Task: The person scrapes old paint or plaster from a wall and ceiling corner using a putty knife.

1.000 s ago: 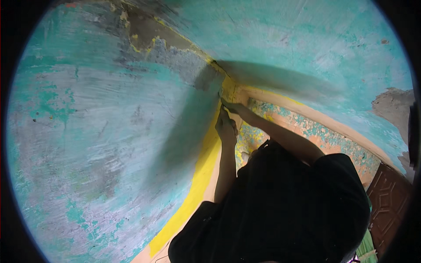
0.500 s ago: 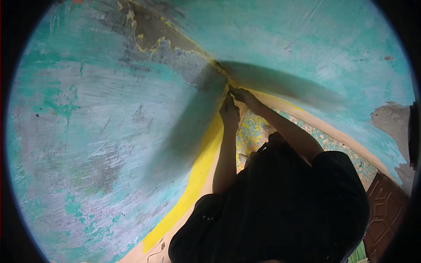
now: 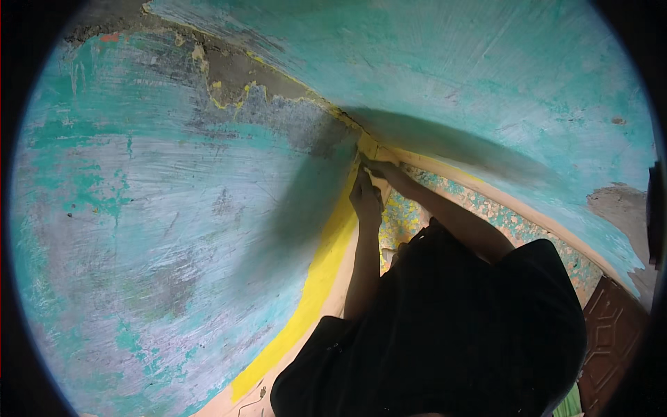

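Note:
Both my hands are together at the wall corner, by the top of a yellow band (image 3: 321,278) that runs along the foot of the left wall. My left hand (image 3: 366,199) is closed, its fingers pinched upward beside the band. Just above and to the right, my right hand (image 3: 383,171) is closed too, with its fingertips against the corner. Whatever sits between the fingers is too dark and small to make out. Yellow edging (image 3: 369,144) lines the corner just beyond the fingertips.
Worn turquoise walls (image 3: 174,181) meet at the corner, with bare grey plaster (image 3: 243,73) above left. Below me is a speckled floor (image 3: 397,215) edged by a peach skirting (image 3: 535,219). A brown panelled door (image 3: 611,340) stands lower right; a plug with cord (image 3: 262,393) lies lower left.
The view has tilted slightly, showing more of the upper wall. Both hands have come down a little from the corner, staying close together and closed.

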The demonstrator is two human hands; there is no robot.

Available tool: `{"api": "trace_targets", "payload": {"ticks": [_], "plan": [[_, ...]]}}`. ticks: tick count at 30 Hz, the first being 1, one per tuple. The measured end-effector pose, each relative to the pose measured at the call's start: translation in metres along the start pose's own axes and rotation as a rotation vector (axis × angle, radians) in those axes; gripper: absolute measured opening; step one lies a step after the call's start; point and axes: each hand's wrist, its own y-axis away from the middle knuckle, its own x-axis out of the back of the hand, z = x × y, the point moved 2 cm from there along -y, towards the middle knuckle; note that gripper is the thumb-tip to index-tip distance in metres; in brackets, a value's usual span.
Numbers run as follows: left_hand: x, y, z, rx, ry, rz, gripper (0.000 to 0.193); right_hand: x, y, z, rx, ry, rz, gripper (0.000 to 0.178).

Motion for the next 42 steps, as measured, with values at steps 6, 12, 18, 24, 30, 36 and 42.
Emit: {"api": "trace_targets", "payload": {"ticks": [6,12,18,24,30,36,42], "plan": [[0.003,0.004,0.011,0.089,-0.028,-0.076,0.026,0.000,-0.004,-0.006,-0.080,-0.225,-0.039,0.042],[0.003,0.005,0.019,0.110,-0.077,-0.027,0.030,-0.007,0.001,-0.014,0.016,-0.209,0.057,0.036],[-0.011,-0.003,0.012,0.044,-0.114,-0.013,0.032,0.015,-0.008,0.007,-0.025,-0.190,-0.017,0.040],[-0.022,0.006,0.031,0.059,-0.138,0.041,0.037,0.015,-0.019,0.001,-0.043,-0.258,0.007,0.034],[-0.010,-0.014,0.035,0.095,-0.141,-0.010,0.037,0.003,-0.018,-0.006,-0.055,-0.119,0.094,0.032],[-0.013,0.007,0.020,0.142,-0.056,0.060,0.033,0.001,-0.015,-0.008,0.000,-0.044,0.124,0.031],[-0.044,0.008,0.031,0.187,0.024,0.066,0.035,0.026,-0.023,0.000,-0.058,-0.009,0.109,0.030]]}}
